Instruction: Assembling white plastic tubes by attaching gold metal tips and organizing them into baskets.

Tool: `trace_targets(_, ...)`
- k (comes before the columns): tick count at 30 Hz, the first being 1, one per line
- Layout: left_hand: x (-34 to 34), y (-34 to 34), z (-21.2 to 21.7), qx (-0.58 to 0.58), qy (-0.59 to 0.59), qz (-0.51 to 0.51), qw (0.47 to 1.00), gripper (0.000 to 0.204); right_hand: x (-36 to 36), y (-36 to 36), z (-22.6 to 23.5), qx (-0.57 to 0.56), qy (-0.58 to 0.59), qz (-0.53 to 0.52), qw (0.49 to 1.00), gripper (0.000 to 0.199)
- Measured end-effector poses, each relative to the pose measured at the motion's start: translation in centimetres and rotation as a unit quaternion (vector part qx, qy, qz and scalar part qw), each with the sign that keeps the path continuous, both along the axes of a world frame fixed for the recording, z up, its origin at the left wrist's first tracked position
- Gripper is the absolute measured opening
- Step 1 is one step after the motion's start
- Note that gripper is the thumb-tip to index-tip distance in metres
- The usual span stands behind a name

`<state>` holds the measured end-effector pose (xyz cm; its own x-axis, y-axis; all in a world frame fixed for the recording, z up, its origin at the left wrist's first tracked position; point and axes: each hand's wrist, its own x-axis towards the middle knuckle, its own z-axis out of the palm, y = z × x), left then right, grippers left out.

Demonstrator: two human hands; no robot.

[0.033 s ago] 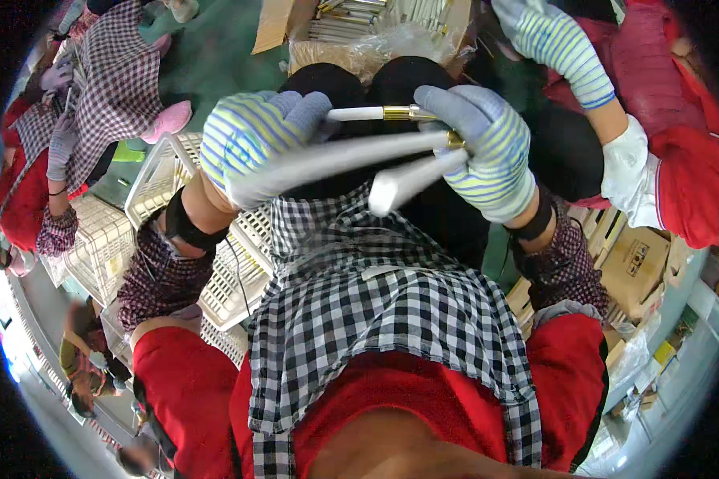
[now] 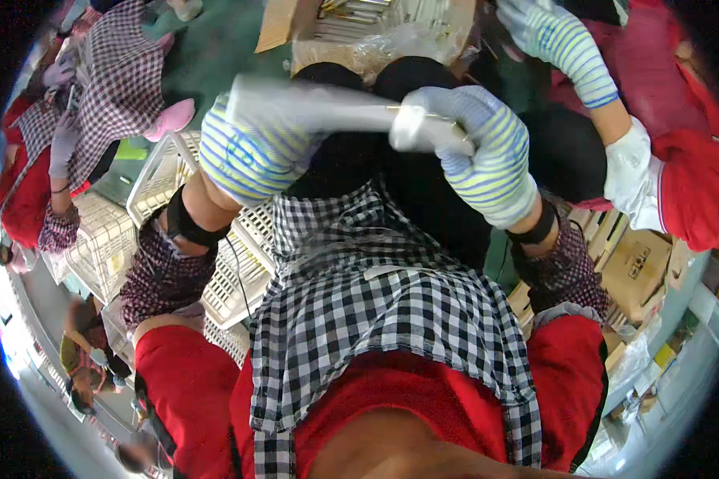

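Both my hands wear striped knit gloves and are raised over my knees. My right hand [image 2: 487,148] is closed round several white sticks with gold collars. One long white stick [image 2: 319,108], smeared by motion, reaches from it leftward across my left hand; the blunt end of a shorter white stick [image 2: 407,128] points toward the camera. My left hand [image 2: 256,156] is curled, with its fingertips hidden behind the blurred stick. A sliver of gold collar [image 2: 393,106] shows between the hands, on the stick that the left fingers grip in the earlier frame.
Ahead of my knees stands an open cardboard box [image 2: 303,52] of similar sticks with clear plastic. White plastic baskets [image 2: 236,275] stand at my left. Another person's gloved hand [image 2: 555,44] is close at the right; a co-worker in a checked apron [image 2: 124,88] sits far left.
The long white stick and the shorter one have swung upward, away from my body, and the long one now crosses in front of my left hand. My hands have barely moved.
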<state>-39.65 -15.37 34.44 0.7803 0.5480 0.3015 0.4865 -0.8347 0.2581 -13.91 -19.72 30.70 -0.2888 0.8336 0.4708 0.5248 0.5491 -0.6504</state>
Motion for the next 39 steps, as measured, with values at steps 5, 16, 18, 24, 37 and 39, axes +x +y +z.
trace_targets(5,0.7,0.7,1.2,0.194,0.076,-0.024,0.978,0.043,0.3,-1.9,1.6,-0.25,0.096,-0.051,0.962,0.024)
trace_targets(16,0.8,-0.3,-1.2,-0.155,-0.313,0.074,0.934,0.039,-2.9,-4.8,1.6,-0.657,0.147,0.223,0.705,0.039)
trace_targets(18,0.8,-1.7,-1.5,-0.367,-0.338,0.071,0.863,0.038,-3.6,-4.8,1.4,-0.679,0.169,0.257,0.667,0.04)
trace_targets(24,-1.1,-4.1,2.6,-0.001,-0.082,-0.031,0.996,0.051,-4.7,-4.3,0.8,-0.677,0.16,0.247,0.675,0.039)
trace_targets(37,-4.3,-11.0,-4.7,-0.34,0.045,0.21,0.915,0.032,-3.1,0.5,4.9,-0.376,-0.087,0.125,0.914,0.051)
trace_targets(39,-3.7,-10.2,-3.9,-0.382,0.044,0.222,0.896,0.031,-3.6,0.1,4.1,-0.329,0.097,0.078,0.936,0.044)
